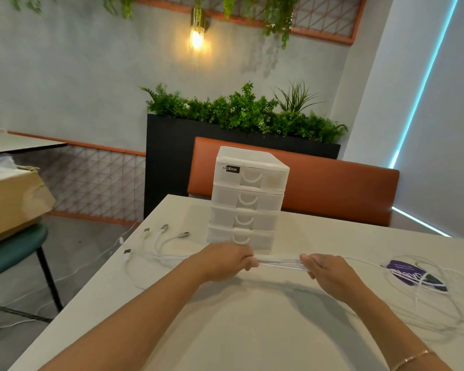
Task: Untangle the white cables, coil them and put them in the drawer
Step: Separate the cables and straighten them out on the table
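White cables (279,263) ran left-right btwn both fists; left hand (225,259) & right hand (324,269) each gripped bundle; loose tangle lay rightward.

Left hand (225,261): knuckles up, fingers curled closed in a grip, forearm bare, reaching forward from lower left. Right hand (326,271): knuckles up, fingers curled closed in a grip, level with the left and apart from it; forearm bare, thin bracelet (410,358) at wrist.
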Available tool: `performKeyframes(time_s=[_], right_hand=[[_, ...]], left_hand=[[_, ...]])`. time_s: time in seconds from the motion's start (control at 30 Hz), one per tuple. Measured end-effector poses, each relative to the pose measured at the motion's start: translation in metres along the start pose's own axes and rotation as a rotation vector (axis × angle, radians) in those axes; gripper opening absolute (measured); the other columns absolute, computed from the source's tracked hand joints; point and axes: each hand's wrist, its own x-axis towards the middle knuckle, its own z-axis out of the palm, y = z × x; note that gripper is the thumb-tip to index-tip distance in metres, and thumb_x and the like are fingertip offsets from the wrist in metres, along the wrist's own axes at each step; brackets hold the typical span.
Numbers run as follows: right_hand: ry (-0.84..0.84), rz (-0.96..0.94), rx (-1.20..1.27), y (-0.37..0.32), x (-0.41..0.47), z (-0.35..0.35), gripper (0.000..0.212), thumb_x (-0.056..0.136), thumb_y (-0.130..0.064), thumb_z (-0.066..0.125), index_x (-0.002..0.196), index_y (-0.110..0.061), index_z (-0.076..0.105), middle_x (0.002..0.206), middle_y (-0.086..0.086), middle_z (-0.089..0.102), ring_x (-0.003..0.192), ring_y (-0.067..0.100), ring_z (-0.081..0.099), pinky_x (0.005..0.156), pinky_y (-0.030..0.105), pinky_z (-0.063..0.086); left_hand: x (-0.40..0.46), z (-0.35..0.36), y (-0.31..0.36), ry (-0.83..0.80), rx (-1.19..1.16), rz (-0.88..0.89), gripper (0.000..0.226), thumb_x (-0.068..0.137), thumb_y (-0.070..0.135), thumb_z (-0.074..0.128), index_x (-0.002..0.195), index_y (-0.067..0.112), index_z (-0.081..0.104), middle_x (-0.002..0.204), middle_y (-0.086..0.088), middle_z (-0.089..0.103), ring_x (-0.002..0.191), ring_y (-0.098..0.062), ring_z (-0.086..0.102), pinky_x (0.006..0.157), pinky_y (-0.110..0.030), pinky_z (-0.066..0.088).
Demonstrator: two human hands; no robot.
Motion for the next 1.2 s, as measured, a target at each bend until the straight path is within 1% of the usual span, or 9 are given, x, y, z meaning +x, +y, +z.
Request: performKeyframes(time_s=[0.2, 0.37, 0.57, 0.7, 0.8, 0.87, 0.97, 1.03, 1.2], right_hand=[[0.062, 0.026, -0.168, 0.014, 0.003, 0.018, 0.045, 0.101, -0.042, 0.025, 0.062, -0.022, 0.036, 0.061, -0.007, 0.044, 0.075, 0.021, 0.047, 0.065, 0.033, 0.032], [0.047, 0.007, -0.162, 0.013, 0.008, 0.025, 0.044, 0.100, -0.042, 0.027, 0.061, -0.024, 0.035, 0.060, -0.009, 0.042, 0.075, 0.020, 0.045, 0.066, 0.032, 0.031], [0.050, 0.008, -0.191, 0.014, 0.009, 0.026, 0.041, 0.100, -0.043, 0.028, 0.063, -0.027, 0.037, 0.067, -0.008, 0.045, 0.075, 0.020, 0.044, 0.067, 0.031, 0.030], [0.026, 0.006, -0.178, 0.011, 0.010, 0.026, 0.044, 0.100, -0.044, 0.027, 0.060, -0.027, 0.034, 0.063, -0.007, 0.043, 0.076, 0.021, 0.045, 0.067, 0.032, 0.031], [0.017, 0.003, -0.171, 0.013, 0.010, 0.027, 0.044, 0.100, -0.044, 0.027, 0.060, -0.027, 0.035, 0.061, -0.010, 0.041, 0.077, 0.020, 0.046, 0.069, 0.032, 0.032], [0.016, -0.008, -0.159, 0.012, 0.010, 0.026, 0.044, 0.100, -0.043, 0.028, 0.059, -0.027, 0.035, 0.060, -0.010, 0.041, 0.076, 0.020, 0.045, 0.068, 0.031, 0.031], [0.021, -0.030, -0.100, 0.008, 0.009, 0.024, 0.044, 0.100, -0.041, 0.029, 0.060, -0.024, 0.036, 0.062, -0.009, 0.045, 0.074, 0.021, 0.047, 0.069, 0.033, 0.033], [0.033, -0.037, -0.046, 0.004, 0.007, 0.021, 0.045, 0.100, -0.040, 0.031, 0.061, -0.020, 0.040, 0.066, -0.003, 0.051, 0.074, 0.021, 0.050, 0.073, 0.035, 0.037], [0.005, -0.047, 0.117, 0.000, 0.002, 0.017, 0.043, 0.100, -0.036, 0.034, 0.063, -0.020, 0.050, 0.067, -0.006, 0.055, 0.072, 0.015, 0.051, 0.069, 0.027, 0.036]], left_hand=[[-0.029, -0.026, -0.067, 0.026, 0.337, -0.155, 0.031, 0.098, 0.049, 0.027, 0.087, 0.024, 0.042, 0.093, -0.002, 0.060, 0.080, -0.016, 0.050, 0.074, -0.031, 0.039], [-0.050, -0.044, -0.121, 0.012, 0.266, -0.261, 0.032, 0.097, 0.048, 0.031, 0.077, 0.029, 0.046, 0.083, 0.007, 0.057, 0.081, -0.012, 0.053, 0.069, -0.024, 0.038], [-0.052, -0.063, -0.145, 0.058, 0.271, -0.331, 0.022, 0.100, 0.037, 0.032, 0.089, 0.034, 0.051, 0.095, 0.008, 0.061, 0.090, -0.012, 0.054, 0.081, -0.028, 0.042], [-0.046, -0.063, -0.148, 0.060, 0.624, -0.412, 0.023, 0.098, 0.018, 0.037, 0.114, 0.029, 0.050, 0.110, 0.004, 0.058, 0.097, -0.014, 0.054, 0.080, -0.024, 0.034], [-0.044, -0.060, -0.133, -0.003, 0.813, -0.497, 0.033, 0.094, 0.014, 0.039, 0.126, 0.021, 0.047, 0.120, -0.002, 0.051, 0.112, -0.020, 0.047, 0.097, -0.033, 0.033], [-0.041, -0.058, -0.111, -0.007, 0.705, -0.458, 0.040, 0.093, 0.017, 0.047, 0.133, 0.021, 0.043, 0.129, -0.003, 0.048, 0.121, -0.022, 0.041, 0.106, -0.037, 0.030], [-0.028, -0.048, -0.048, 0.068, 0.215, -0.155, 0.046, 0.092, 0.020, 0.056, 0.136, 0.022, 0.044, 0.141, 0.001, 0.043, 0.131, -0.017, 0.035, 0.107, -0.026, 0.025], [-0.012, -0.030, 0.000, 0.090, -0.020, -0.003, 0.041, 0.095, 0.022, 0.052, 0.135, 0.020, 0.046, 0.141, 0.002, 0.045, 0.129, -0.015, 0.040, 0.103, -0.021, 0.028], [0.030, 0.021, 0.061, -0.036, -0.161, -0.019, 0.037, 0.101, 0.033, 0.034, 0.126, 0.012, 0.052, 0.125, -0.010, 0.057, 0.111, -0.026, 0.052, 0.093, -0.035, 0.040]])
